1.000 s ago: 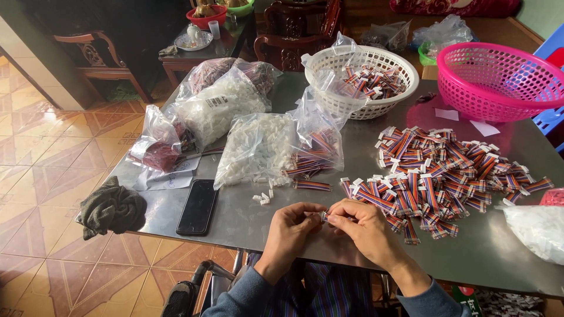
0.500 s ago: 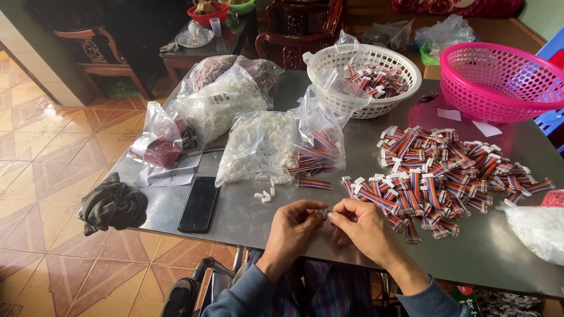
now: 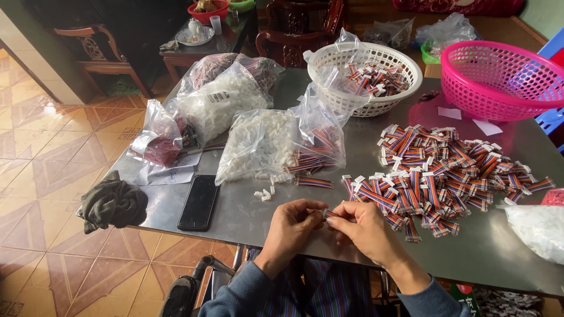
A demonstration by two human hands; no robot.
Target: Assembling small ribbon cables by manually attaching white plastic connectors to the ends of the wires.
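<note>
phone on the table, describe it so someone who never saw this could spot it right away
Start at the grey metal table and go to its near left corner. The phone lies flat there, between a crumpled dark cloth and the left hand. It is the only flat, glossy black rectangle among bags and loose parts.

Bare table [image 3: 247,214] between phone [image 3: 198,201] and cable pile [image 3: 446,176]; bags [image 3: 264,144] behind
</note>
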